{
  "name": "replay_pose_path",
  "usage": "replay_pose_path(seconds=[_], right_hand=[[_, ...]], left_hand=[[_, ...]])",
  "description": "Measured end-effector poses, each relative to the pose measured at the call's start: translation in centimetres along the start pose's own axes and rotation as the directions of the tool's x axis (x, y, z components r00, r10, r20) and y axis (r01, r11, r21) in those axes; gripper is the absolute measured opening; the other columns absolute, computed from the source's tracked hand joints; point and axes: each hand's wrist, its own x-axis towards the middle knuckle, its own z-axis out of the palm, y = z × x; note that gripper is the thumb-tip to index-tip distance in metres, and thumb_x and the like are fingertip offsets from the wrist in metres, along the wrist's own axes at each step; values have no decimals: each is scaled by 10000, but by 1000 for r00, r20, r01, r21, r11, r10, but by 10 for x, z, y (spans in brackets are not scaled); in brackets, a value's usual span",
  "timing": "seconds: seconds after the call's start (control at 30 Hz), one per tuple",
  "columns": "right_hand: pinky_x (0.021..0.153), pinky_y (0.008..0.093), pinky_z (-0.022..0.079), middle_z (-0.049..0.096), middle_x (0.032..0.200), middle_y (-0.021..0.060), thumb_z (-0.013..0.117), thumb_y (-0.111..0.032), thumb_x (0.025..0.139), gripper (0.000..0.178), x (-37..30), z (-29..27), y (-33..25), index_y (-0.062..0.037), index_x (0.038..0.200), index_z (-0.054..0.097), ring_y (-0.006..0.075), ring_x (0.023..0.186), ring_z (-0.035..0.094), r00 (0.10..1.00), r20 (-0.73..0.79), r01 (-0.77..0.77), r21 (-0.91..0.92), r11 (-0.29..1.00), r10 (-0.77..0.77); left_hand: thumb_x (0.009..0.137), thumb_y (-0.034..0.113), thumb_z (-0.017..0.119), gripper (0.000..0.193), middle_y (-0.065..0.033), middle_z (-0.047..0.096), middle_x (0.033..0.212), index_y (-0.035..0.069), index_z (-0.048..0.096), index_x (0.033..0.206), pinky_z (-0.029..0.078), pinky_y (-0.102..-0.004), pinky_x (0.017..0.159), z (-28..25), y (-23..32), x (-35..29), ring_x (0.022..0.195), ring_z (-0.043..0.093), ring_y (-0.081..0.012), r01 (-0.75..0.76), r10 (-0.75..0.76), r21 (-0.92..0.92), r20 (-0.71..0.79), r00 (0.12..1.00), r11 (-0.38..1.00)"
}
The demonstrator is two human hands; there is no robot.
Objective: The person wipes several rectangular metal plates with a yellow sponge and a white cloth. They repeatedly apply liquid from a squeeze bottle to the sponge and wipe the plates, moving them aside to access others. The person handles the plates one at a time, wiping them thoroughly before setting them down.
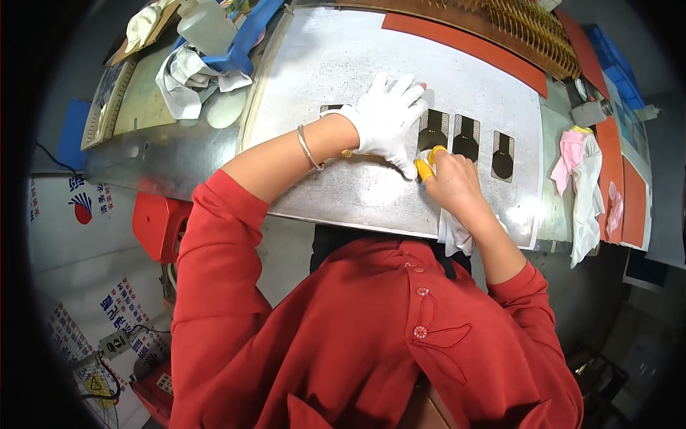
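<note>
My left hand (386,120), in a white glove, lies flat with its fingers spread on the pale work surface (314,57). Part of a dark plate (333,108) shows beside its wrist. My right hand (453,181) is bare apart from yellow finger covers (424,170). Its fingers are pinched together close to the left thumb, around something small and whitish that I cannot make out. Just beyond it lies a dark plate with a rounded shape on it (434,127). Two similar plates, a middle one (466,139) and a right one (503,156), lie to its right.
A white cloth (454,236) hangs at the front edge below my right wrist. At the far left, a blue crate (246,39) holds a whitish bottle (206,27), with crumpled cloth (184,79) nearby. A rack with rows of brown slats (529,28) borders the back; pink and white cloths (582,186) hang right.
</note>
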Motion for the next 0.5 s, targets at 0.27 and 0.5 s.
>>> replay_pose_path(seconds=[0.27,0.5], right_hand=[[629,458,477,613,711,243,606,-249,782,268,-3,-30,-18,19,792,592,380,690,617,996,26,84,-13,996,-84],[673,434,484,628,770,237,584,-196,757,226,88,-15,-43,21,813,616,372,750,624,994,-35,103,12,995,-103]], left_hand=[[559,599,704,989,-189,327,1376,32,368,1297,204,-512,1036,-6,-36,-52,1311,229,-354,188,-197,-112,-81,977,976],[606,608,672,926,-180,335,1374,26,420,1280,173,-535,1040,14,-31,-78,1309,245,-359,229,-237,-61,-215,947,971]])
